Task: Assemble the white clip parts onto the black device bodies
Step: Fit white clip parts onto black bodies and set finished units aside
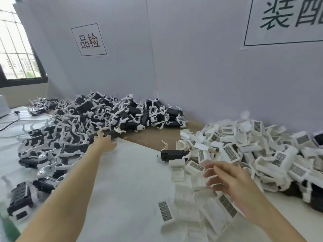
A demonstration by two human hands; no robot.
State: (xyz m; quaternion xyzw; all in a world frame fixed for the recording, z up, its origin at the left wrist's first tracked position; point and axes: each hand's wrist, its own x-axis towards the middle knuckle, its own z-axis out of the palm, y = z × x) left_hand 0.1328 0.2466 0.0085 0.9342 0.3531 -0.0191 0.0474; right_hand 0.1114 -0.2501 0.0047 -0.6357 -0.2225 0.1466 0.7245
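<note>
Right hand nearest, blurred, fingers spread apart, holding nothing, hovering over near edge of white clip parts heaped on right of table. Single black device body lies alone just beyond right hand, touching clip heap. Left hand reaches farther out, fingers wrapped around long black device body at edge of assembled pile on left; grip partly hidden by hand. Wall signs behind
</note>
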